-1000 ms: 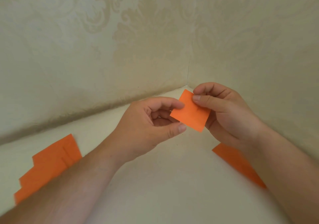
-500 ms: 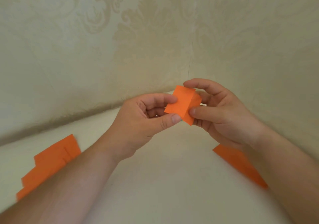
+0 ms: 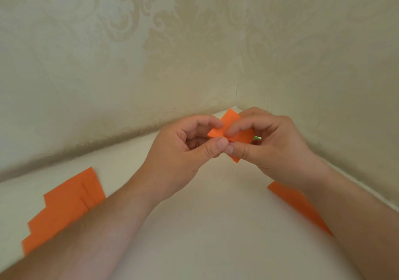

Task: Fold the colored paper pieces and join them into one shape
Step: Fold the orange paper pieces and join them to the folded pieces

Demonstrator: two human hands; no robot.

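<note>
Together, both hands held one small orange paper piece [image 3: 234, 132] in the air, above the pale table [image 3: 194, 225] and close to the corner where the two patterned walls [image 3: 129, 63] met. The left hand [image 3: 183, 150] had its fingers curled, and it pinched the left part of the paper between the thumb and the index finger. The right hand [image 3: 274, 145] did the same on the right part: its thumb pressed from below, and the curled index finger pressed from above. The two thumbs almost touched each other at the middle of the paper, where the piece was creased. One corner of the paper pointed up behind the fingers, and another corner pointed down under the right thumb. Something small and green [image 3: 257, 137] showed just behind the paper, beside the right fingers; what it was I could not tell.

On the table lay more orange paper. A stack of orange sheets [image 3: 64, 206] lay at the left, partly under the left forearm. Another orange sheet [image 3: 295, 204] lay at the right, partly under the right forearm.
</note>
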